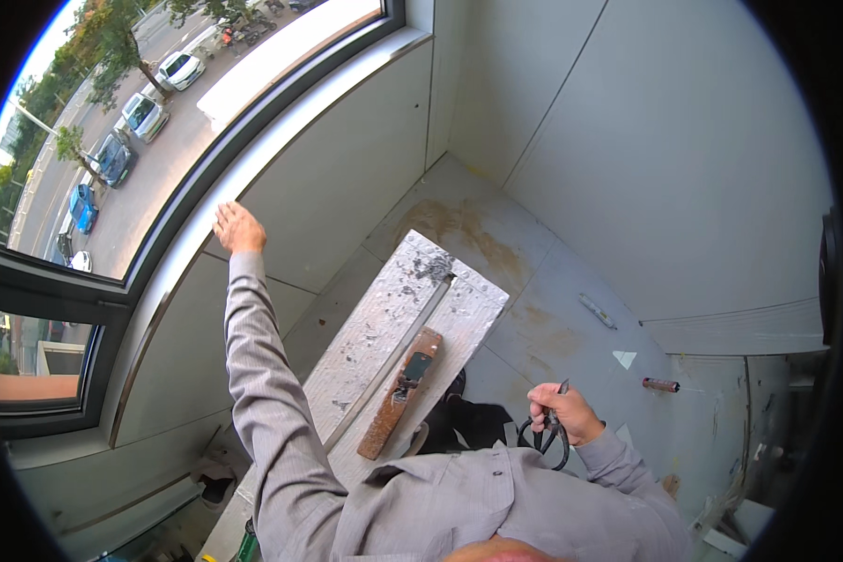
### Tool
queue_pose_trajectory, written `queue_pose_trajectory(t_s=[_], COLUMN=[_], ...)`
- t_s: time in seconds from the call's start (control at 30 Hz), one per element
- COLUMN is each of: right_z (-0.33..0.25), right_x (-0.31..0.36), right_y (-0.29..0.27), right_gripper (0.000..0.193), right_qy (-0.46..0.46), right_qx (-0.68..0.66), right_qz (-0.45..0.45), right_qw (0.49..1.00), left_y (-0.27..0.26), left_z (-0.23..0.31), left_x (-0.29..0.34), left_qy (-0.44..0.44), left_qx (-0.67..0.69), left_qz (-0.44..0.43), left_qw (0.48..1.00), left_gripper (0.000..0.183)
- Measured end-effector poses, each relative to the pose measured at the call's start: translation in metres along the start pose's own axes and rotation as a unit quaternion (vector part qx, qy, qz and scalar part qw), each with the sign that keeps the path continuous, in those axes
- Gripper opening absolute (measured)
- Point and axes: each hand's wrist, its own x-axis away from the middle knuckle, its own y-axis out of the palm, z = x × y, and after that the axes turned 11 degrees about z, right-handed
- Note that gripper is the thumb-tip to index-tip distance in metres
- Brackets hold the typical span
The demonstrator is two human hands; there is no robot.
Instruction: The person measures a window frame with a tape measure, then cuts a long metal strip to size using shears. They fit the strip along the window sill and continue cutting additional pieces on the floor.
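My left hand (pixel 239 228) reaches out to the white window sill (pixel 264 161), fingers stretched and laid over its edge, holding nothing. At the lower right my right hand (pixel 574 415) is closed around a pair of scissors (pixel 553 426) with black looped handles; their dark tip points up past my fingers. Between my arms stands a whitish plank bench (pixel 361 330) with a groove along its length and dark flecks on top. On it lies a long rust-brown block (pixel 384 417) with a dark fitting in its middle; its kind is unclear.
Parked cars show beyond the dark-framed window (pixel 117 292). Pale panelled walls (pixel 688 169) enclose the corner. On the stained grey floor lie a white tube (pixel 598 311), a white scrap (pixel 625 359) and a red-brown cylinder (pixel 660 385). A green object (pixel 247 545) sits at the lower left.
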Motion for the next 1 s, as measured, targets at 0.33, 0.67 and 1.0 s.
queue_pose_trajectory(t_s=[0.33, 0.67, 1.0], right_z=[-0.116, -0.339, -0.429], right_x=[-0.077, -0.204, -0.261], right_y=[-0.099, -0.183, -0.207], right_gripper=[0.018, 0.015, 0.013], right_qy=[-0.019, 0.019, 0.03], right_qx=[-0.1, -0.064, -0.049], right_qz=[0.088, 0.095, 0.073], right_qw=[0.991, 0.993, 0.996], left_y=[-0.001, 0.011, 0.006], left_z=[0.256, 0.473, 0.5], left_x=[-0.096, -0.196, -0.253], left_qy=[0.061, 0.159, 0.259], left_qx=[0.068, 0.119, 0.136], left_qz=[0.063, 0.243, 0.196], left_qw=[0.994, 0.95, 0.936], left_gripper=[0.065, 0.05, 0.05])
